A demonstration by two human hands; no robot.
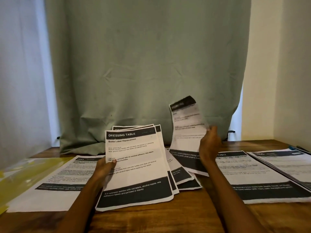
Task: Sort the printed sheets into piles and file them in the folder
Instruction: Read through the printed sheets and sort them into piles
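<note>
My left hand (105,167) grips a fanned stack of printed sheets (138,167) by its left edge; the top sheet is headed "DRESSING TABLE". My right hand (209,145) pinches a single printed sheet (186,125) by its right edge and holds it raised and curled, blurred, above the table. A pile of sheets (249,175) lies flat on the table to the right, with another pile (286,163) further right. One pile (55,185) lies on the left. A yellow transparent folder (20,175) lies at the far left.
The wooden table (168,219) has bare surface along its front edge. A green curtain (143,64) hangs behind the table. A pen (301,148) lies at the far right near the wall.
</note>
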